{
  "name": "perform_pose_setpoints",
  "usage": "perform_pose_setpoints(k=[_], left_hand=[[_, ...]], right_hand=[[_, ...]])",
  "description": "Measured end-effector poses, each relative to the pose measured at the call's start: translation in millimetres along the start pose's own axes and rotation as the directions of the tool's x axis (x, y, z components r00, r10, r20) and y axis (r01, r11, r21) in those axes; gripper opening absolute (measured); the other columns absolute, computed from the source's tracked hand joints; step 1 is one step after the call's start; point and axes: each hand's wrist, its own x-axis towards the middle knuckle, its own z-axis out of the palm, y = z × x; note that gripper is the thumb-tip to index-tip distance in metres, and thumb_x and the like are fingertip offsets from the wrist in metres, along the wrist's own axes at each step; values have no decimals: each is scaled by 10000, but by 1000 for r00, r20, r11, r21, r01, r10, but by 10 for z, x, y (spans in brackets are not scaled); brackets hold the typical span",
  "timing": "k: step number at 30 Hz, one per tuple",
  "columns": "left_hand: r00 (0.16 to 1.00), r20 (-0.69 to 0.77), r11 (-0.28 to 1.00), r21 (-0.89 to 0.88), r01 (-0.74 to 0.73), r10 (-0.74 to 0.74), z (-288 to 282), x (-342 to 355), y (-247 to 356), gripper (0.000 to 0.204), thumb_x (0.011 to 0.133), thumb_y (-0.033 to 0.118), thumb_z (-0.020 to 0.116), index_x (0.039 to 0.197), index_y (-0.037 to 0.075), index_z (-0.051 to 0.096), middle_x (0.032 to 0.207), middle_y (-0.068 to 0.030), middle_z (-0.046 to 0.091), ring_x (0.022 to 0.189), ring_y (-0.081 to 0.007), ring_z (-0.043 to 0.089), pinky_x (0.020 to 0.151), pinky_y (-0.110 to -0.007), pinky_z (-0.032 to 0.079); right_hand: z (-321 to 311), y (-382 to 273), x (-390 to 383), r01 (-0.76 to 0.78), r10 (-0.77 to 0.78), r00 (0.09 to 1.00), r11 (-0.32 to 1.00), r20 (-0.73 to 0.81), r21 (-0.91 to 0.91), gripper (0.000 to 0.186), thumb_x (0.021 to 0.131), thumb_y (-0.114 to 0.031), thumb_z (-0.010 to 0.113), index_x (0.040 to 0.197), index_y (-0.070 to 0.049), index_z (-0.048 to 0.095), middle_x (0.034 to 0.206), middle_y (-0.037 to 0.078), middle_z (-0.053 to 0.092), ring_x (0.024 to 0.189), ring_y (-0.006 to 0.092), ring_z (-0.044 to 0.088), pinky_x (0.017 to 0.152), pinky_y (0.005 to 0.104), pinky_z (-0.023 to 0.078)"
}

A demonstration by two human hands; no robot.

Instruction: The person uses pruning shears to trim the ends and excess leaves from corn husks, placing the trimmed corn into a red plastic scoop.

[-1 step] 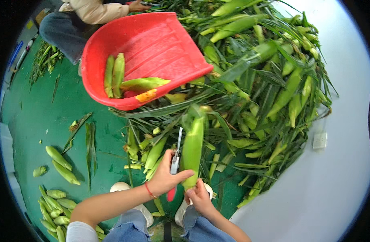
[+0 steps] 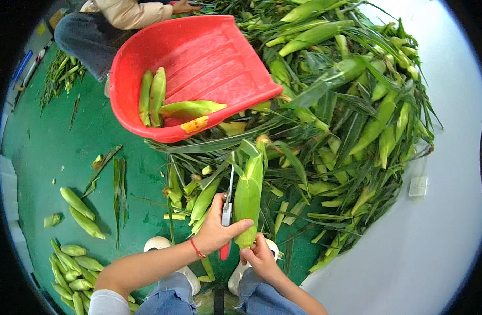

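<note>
A green ear of corn (image 2: 248, 205) in its husk stands nearly upright before me, trimmed leaf ends at its top. My left hand (image 2: 216, 229) is closed around a cutting tool (image 2: 227, 213) with a slim metal blade, grey body and red handle; its exact kind is unclear. The blade points up along the ear's left side, and my left thumb lies against the husk. At the ear's lower end, the fingers of my right hand (image 2: 260, 258) pinch the base.
Ahead lies a red plastic scoop-shaped tub (image 2: 220, 71) with several ears inside. A large heap of corn and leaves (image 2: 351, 121) spreads to the right, along a pale wall. Trimmed ears (image 2: 73, 270) are piled at lower left. Another person's sleeve (image 2: 131, 13) shows at upper left.
The ear's top and its leaf, blurred before, now show sharply and sit slightly lower. Both hands keep their hold. The whole view has shifted slightly.
</note>
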Motion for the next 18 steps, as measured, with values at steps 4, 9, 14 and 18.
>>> perform_pose_setpoints(k=[4, 9, 14, 18], left_hand=[[988, 127, 968, -225, 110, -83, -313, -93, 60, 501, 810, 127, 699, 1217, 26, 424, 1058, -43, 560, 967, -102, 540, 825, -266, 469], [995, 97, 885, 464, -44, -2, -302, -111, 109, 575, 764, 264, 740, 1194, 24, 445, 1006, -62, 578, 905, -137, 564, 769, -271, 469], [936, -12, 899, -281, 336, -353, -332, -370, -232, 585, 804, 95, 640, 1313, 62, 353, 1064, -66, 560, 987, -156, 546, 859, -286, 435], [732, 307, 615, -400, 679, -608, -254, -762, -424, 661, 814, 62, 580, 1393, 83, 262, 1133, -88, 546, 1125, -210, 530, 921, -353, 435]], right_hand=[[-26, -204, 155, 61, -69, 997, 983, 43, 171, 457, 913, -245, 569, 1245, -13, 357, 1165, 106, 517, 1107, 189, 501, 938, 342, 417], [109, -416, 365, -130, 146, 989, 922, -17, 365, 564, 859, -207, 653, 1310, -31, 363, 1214, 85, 504, 1158, 207, 469, 962, 363, 413], [-115, -360, 342, 167, 79, 922, 804, -380, 571, 463, 850, -85, 636, 1231, -97, 373, 1153, 66, 513, 1031, 215, 554, 821, 418, 528], [-156, -358, 380, 278, 22, 844, 836, -536, 473, 431, 869, -111, 623, 1216, -98, 368, 1178, 75, 494, 1070, 228, 541, 876, 428, 508]])
